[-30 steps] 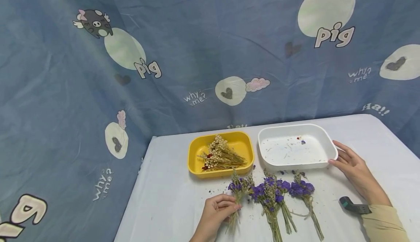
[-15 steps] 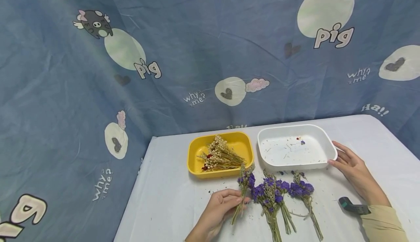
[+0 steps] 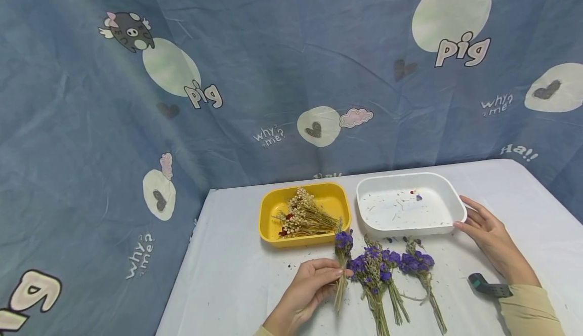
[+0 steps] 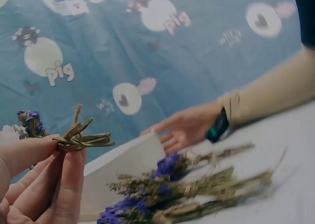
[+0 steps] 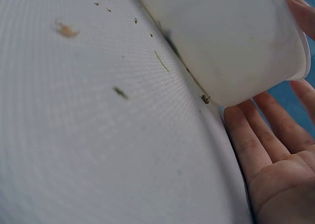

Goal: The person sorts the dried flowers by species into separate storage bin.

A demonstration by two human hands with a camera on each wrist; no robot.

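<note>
My left hand (image 3: 311, 288) pinches a small bunch of dried purple flowers (image 3: 343, 241) by its stems, blossoms pointing up beside the yellow tray's front right corner. In the left wrist view, thumb and fingers close on the cut stem ends (image 4: 86, 139). At the right end of a white tray (image 3: 410, 232), my right hand (image 3: 489, 237) holds the corner, thumb at the front rim and fingers along the side wall. The right wrist view shows those fingers (image 5: 256, 128) low against the tray wall. More purple flower bunches (image 3: 374, 270) lie between the hands.
A yellow tray (image 3: 296, 243) at the back holds cream dried flowers (image 3: 307, 212) with a few red ones. Petals and stem bits lie in the white tray and on the white tablecloth (image 3: 241, 275). One tied purple bunch (image 3: 417, 263) lies in front of the white tray.
My left hand has moved right with its purple bunch, which now stands more upright and nearer the lying bunches. The right hand stays at the white tray.
</note>
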